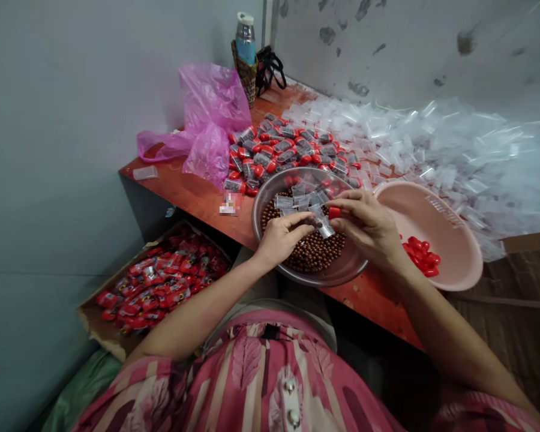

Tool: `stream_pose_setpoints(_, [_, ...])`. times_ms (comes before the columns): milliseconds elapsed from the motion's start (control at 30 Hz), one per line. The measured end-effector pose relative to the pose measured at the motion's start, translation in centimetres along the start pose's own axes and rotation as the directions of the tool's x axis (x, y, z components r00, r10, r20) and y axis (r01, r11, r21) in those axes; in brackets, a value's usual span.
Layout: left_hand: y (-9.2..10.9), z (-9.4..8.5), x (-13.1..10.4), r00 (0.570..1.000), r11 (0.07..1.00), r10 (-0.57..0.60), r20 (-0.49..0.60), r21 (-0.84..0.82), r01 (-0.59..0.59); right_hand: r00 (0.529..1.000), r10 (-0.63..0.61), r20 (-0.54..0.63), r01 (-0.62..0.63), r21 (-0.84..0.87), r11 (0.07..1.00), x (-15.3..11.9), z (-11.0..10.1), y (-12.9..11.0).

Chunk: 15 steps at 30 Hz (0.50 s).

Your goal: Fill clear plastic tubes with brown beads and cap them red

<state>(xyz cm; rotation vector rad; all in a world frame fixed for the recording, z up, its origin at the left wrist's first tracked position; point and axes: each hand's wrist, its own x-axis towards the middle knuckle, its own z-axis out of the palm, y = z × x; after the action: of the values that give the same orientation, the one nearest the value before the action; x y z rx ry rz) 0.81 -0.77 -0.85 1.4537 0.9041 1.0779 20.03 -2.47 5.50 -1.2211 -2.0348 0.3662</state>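
Observation:
Over a clear plastic bowl (310, 277) of brown balls (315, 252) and small clear cups (299, 199), both my hands are close together. My right hand (371, 228) pinches a red cap (334, 212) between thumb and fingers. My left hand (279, 239) is closed at the fingertips, with dark brown balls at them beside a clear cup (324, 227). Whether that cup is held or lies in the bowl I cannot tell. To the right, a pink basin (459, 240) holds loose red caps (420, 255).
Filled red-capped cups (288, 147) are heaped behind the bowl, with many clear cups (472, 156) at the right. A pink bag (211, 102), a bottle (245, 42) and a red table (180, 189) are in view. A box of red packets (162, 282) stands lower left.

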Motion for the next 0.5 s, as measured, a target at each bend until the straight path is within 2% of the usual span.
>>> stream_pose_setpoints(100, [0.2,0.0,-0.3,0.999,0.999,0.032,-0.007,0.041,-0.032,0.995,-0.093,0.045,0.097,-0.089,0.991,-0.3,0.7,-0.3])
stream_pose_setpoints(233, [0.2,0.1,-0.7,0.996,0.995,0.071,-0.061,0.072,-0.067,0.988,-0.134,0.081,0.149,-0.236,0.960,-0.8,1.1,-0.7])
stream_pose_setpoints(367, [0.1,0.1,-1.1,0.989,0.987,0.122,-0.085,0.118,-0.112,0.970,-0.197,0.142,0.228,-0.248,0.941,-1.0,1.1,-0.8])
stream_pose_setpoints(500, [0.0,0.1,-1.5,0.987,0.981,0.147,-0.061,0.139,-0.137,0.942,-0.267,0.204,0.315,-0.257,0.914,-1.1,0.9,-0.9])
